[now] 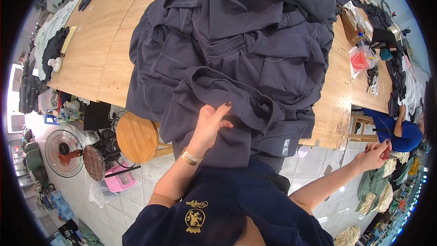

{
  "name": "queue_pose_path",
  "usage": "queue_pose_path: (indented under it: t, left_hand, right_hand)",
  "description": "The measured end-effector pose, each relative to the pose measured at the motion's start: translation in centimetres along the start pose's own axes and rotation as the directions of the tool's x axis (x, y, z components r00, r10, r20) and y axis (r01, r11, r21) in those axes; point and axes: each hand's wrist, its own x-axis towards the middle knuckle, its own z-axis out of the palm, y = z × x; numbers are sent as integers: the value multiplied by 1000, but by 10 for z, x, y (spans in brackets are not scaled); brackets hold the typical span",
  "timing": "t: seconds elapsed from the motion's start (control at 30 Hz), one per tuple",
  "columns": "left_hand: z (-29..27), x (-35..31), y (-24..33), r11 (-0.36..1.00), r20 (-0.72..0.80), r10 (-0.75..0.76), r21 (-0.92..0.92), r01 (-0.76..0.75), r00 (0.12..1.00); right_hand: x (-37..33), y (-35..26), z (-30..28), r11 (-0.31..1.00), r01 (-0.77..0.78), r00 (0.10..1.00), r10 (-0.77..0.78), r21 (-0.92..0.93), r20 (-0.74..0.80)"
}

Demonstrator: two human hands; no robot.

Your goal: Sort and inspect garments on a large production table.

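Note:
Dark grey elastic-waist trousers (214, 139) hang over the table's near edge in front of me, their gathered waistband turned up into an open loop. My left hand (210, 125) rests at that waistband, fingers bent but apart, with no clear grip on the cloth. My right hand (374, 156) is stretched far out to the right, away from the garments. Its fingers are closed around a small red-handled tool (387, 154); most of it is hidden, so its exact kind does not show. A large pile of like dark garments (255, 13) lies just beyond the trousers.
The wooden table (98, 41) stretches to both sides. A round wooden stool (136, 137), a standing fan (63, 153) and a pink plastic stool (119, 178) stand at left. At right are a bag with red contents (363, 59), a seated person in blue (396, 130) and heaped cloth (373, 187).

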Motion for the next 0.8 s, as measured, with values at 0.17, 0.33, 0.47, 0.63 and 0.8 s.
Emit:
queue_pose_path:
  t: [0.17, 0.33, 0.47, 0.63, 0.8]
  left_hand:
    - [-20, -12, 14, 977, 78, -91, 201, 73, 993]
    - [-37, -40, 29, 567, 115, 72, 813, -135, 991]
    - [-34, -57, 71, 283, 177, -111, 949, -139, 978]
    - [10, -21, 88, 287, 318, 473, 826, -485, 822]
    - [18, 27, 73, -78, 613, 505, 733, -676, 607]
  right_hand:
    - [-31, 13, 6, 975, -84, 951, 140, -205, 276]
    - [-110, 28, 60, 964, -202, 731, 268, -176, 628]
    - [-176, -10, 102, 959, -123, 430, 282, -254, 858]
    - [-213, 2, 106, 931, 348, 238, 26, -111, 971]
    - [-197, -3, 98, 885, -367, 108, 346, -286, 932]
